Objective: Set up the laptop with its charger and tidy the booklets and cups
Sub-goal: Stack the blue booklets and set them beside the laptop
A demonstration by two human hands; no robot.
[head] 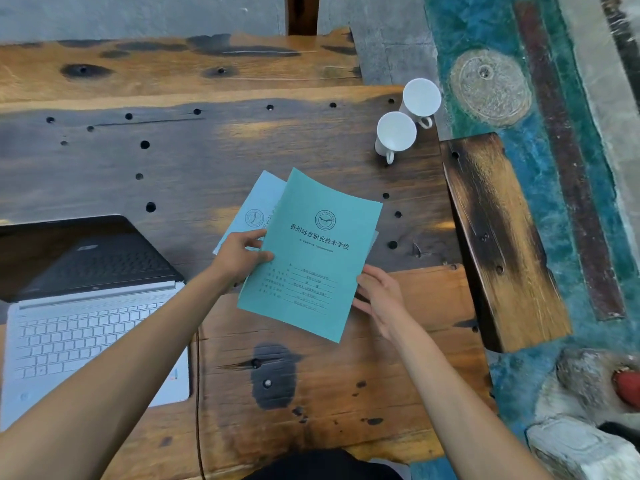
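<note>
A teal booklet (311, 258) with printed black characters is held just above the wooden table, lying over a paler blue booklet (258, 206) that sticks out at its upper left. My left hand (240, 254) pinches both booklets at their left edge. My right hand (381, 299) touches the teal booklet's lower right edge, fingers partly under it. An open white laptop (90, 327) with a dark screen sits at the left. A thin dark cable (198, 393) runs down along the laptop's right side. Two white cups (396, 133) (421, 98) stand upside down at the far right.
The wooden table (329, 386) has dark knots and holes. A charred wooden bench (502, 237) stands to the right over a teal painted floor (519, 39). Pale rocks (581, 445) and a red object (627, 389) lie at the lower right.
</note>
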